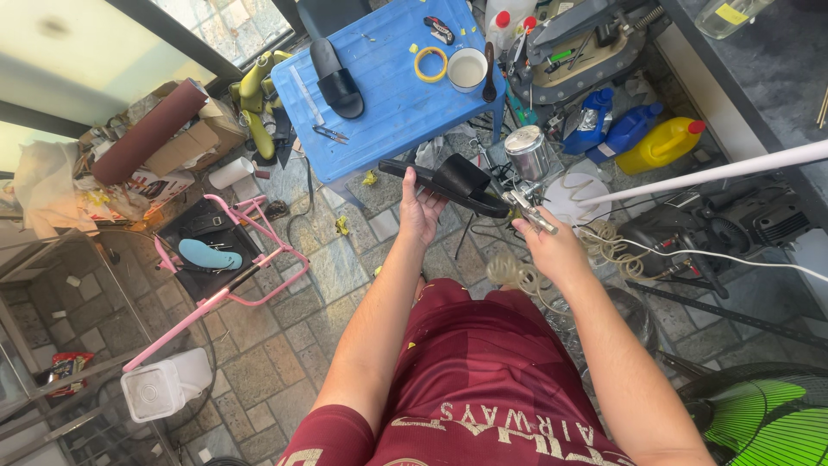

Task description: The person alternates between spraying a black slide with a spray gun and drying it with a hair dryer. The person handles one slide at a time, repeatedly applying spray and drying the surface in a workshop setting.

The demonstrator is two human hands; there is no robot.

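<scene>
My left hand holds a black slipper by its near end, sole toward me, just in front of the blue plastic table. My right hand grips a metal spray gun with a round silver cup on top, its nozzle right beside the slipper. A coiled clear hose runs from the gun past my right wrist. A second black slipper lies on the table.
On the table sit a yellow tape ring, a white cup and scissors. A pink metal frame and white container stand at left, blue and yellow jugs at right, a green fan at bottom right.
</scene>
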